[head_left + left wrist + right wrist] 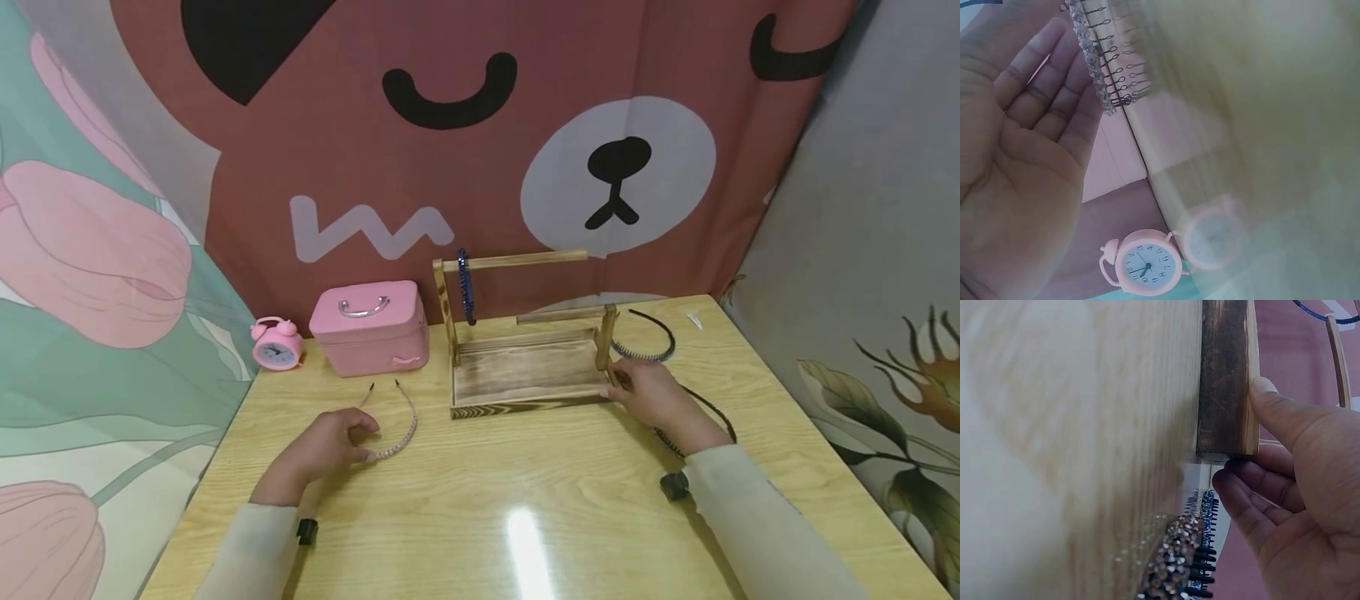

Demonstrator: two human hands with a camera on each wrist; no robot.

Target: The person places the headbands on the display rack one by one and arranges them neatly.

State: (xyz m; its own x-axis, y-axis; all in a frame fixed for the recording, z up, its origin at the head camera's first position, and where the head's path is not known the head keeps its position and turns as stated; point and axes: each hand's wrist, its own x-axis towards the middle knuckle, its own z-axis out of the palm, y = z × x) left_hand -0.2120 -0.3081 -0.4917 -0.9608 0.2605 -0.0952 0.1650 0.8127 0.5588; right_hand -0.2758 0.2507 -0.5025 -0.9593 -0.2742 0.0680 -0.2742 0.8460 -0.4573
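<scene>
My left hand (330,446) is at the near left end of a clear-beaded headband (408,435) lying on the table, fingers loosely bent and fingertips right at its beads. In the left wrist view, the fingers (1054,106) reach behind the beaded headband (1091,56) and its wire teeth. My right hand (652,396) grips the front right corner of a wooden rack (480,412), thumb on the rim and fingers around the end. A blue headband (466,287) hangs on the rack's upper bar. A glittery toothed headband (1175,556) lies partly hidden below the right hand.
A pink case (367,337) with a silver handle stands left of the rack, beside a pink alarm clock (277,346). Behind the right hand lies another dark headband (663,337). A small white item (694,321) lies at the back right. A bear-print curtain (337,167) hangs behind the table.
</scene>
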